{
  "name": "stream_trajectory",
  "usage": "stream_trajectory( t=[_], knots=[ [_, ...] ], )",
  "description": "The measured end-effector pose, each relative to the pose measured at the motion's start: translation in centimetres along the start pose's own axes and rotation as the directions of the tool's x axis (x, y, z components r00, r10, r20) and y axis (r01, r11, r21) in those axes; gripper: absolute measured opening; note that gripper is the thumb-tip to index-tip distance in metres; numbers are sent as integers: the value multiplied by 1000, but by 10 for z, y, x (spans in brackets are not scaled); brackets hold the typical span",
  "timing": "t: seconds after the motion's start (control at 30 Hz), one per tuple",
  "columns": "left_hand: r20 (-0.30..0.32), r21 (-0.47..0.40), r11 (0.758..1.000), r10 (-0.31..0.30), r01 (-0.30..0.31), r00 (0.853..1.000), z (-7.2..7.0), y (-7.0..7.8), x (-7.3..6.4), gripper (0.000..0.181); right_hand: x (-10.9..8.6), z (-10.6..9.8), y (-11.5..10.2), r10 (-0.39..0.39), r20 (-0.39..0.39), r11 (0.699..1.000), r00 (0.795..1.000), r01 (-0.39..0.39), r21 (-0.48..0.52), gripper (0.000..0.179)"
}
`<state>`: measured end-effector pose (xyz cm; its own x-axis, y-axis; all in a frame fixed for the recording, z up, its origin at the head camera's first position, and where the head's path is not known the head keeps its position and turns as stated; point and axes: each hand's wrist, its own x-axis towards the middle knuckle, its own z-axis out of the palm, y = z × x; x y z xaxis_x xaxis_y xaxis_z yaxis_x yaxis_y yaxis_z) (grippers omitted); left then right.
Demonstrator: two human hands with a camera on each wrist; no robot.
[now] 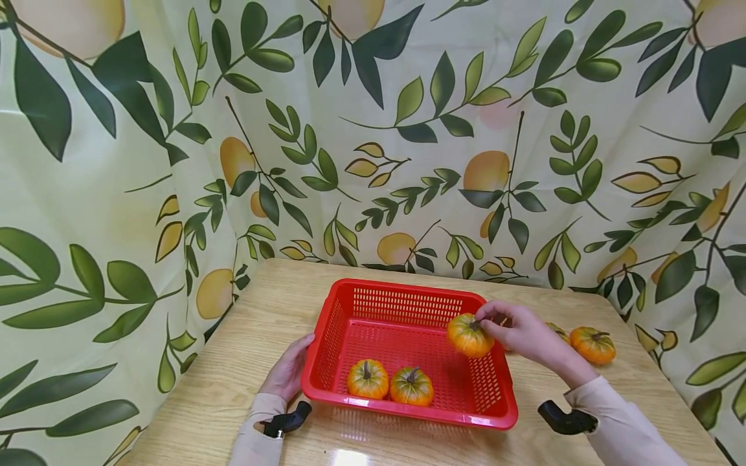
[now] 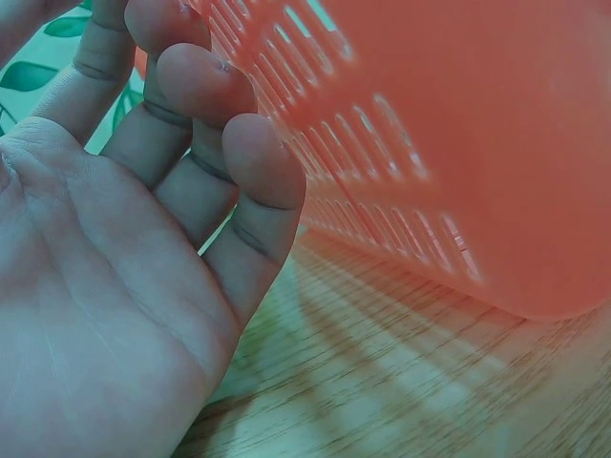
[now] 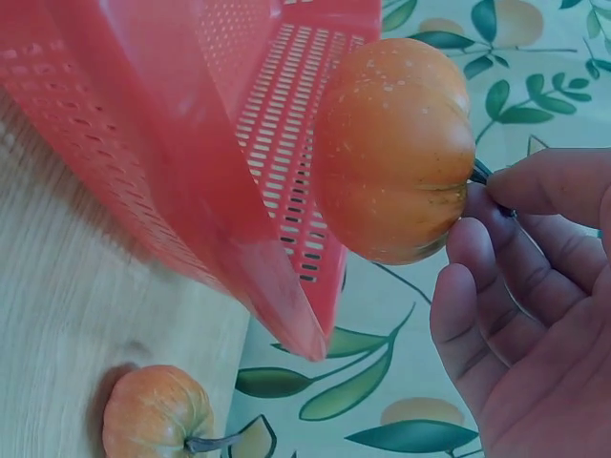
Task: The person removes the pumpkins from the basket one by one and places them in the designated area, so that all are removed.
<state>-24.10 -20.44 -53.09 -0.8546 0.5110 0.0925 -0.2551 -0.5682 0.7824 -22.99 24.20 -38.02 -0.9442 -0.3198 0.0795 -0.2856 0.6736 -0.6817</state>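
My right hand pinches the dark stem of a small orange pumpkin between thumb and fingers. It holds that pumpkin over the right end of a red plastic basket; in the right wrist view the pumpkin hangs near the rim. Two more pumpkins lie inside along the near wall, a left one and a right one. At the basket's left side my left hand holds the rim; the left wrist view shows its fingers bent beside the slotted wall.
Right of the basket, a pumpkin rests on the wooden table. Another pumpkin is partly hidden behind my right forearm. A leaf-and-fruit patterned cloth hangs behind the table and along its sides.
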Motion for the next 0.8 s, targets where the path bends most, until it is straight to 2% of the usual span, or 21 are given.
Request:
stream_trajectory(
  t=[0.37,0.57,0.8],
  knots=[
    [-3,-3,1000,-17,17,1000,-2,0,0,35,-8,-12,9,-66,-99,997,993,61,-51,11],
    [-32,-1,999,-35,35,999,-1,0,-1,34,-15,-19,16,-56,-134,998,989,50,-46,12],
    [-29,4,1000,-10,11,1000,-2,-1,0,35,-26,-30,21,-40,-196,996,980,23,-92,11]
  ],
)
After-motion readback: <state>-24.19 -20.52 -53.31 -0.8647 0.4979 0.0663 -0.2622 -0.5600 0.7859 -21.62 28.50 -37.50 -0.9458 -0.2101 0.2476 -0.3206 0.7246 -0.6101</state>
